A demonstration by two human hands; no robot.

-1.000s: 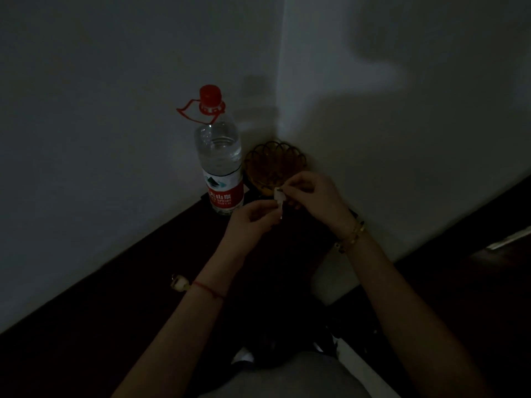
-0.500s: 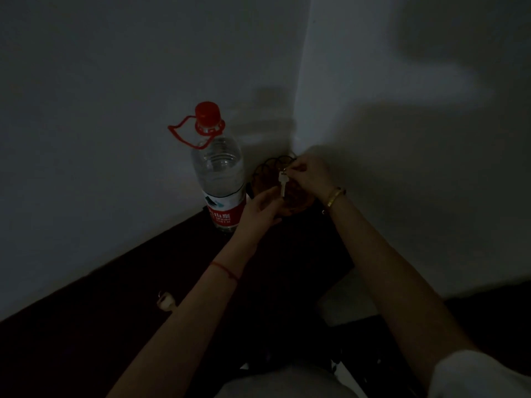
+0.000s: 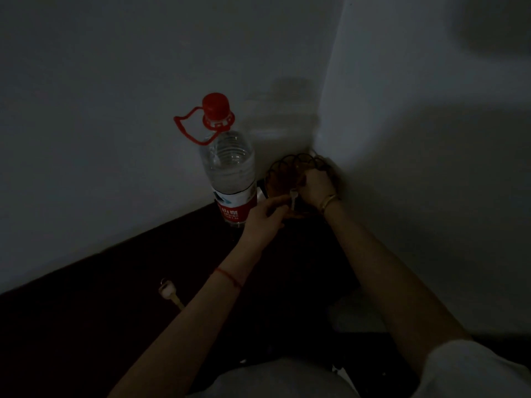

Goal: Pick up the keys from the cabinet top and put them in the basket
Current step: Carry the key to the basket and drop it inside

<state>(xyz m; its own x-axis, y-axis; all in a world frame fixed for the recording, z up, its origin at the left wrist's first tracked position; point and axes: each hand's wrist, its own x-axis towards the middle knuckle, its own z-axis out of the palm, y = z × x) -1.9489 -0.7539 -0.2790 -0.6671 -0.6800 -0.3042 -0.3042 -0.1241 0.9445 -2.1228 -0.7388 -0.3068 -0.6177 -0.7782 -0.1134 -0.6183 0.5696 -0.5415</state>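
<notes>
A small pale key point(image 3: 292, 198) hangs blade-down from the pinched fingers of my right hand point(image 3: 314, 188), which hovers over the dark wire basket point(image 3: 290, 162) in the corner of the cabinet top point(image 3: 120, 305). My left hand point(image 3: 265, 221) is just left of the key, its index finger and thumb reaching to the blade. The dim light hides whether they grip it. A second key with a ring point(image 3: 170, 294) lies on the cabinet top, left of my left forearm.
A big water bottle point(image 3: 231, 173) with a red cap and red label stands right beside the basket's left side. Grey walls close the corner behind and to the right. The cabinet's front edge is near my body.
My right hand has carried the key from in front of the basket to over it. My left hand followed, staying by the blade. The view has moved closer to the corner.
</notes>
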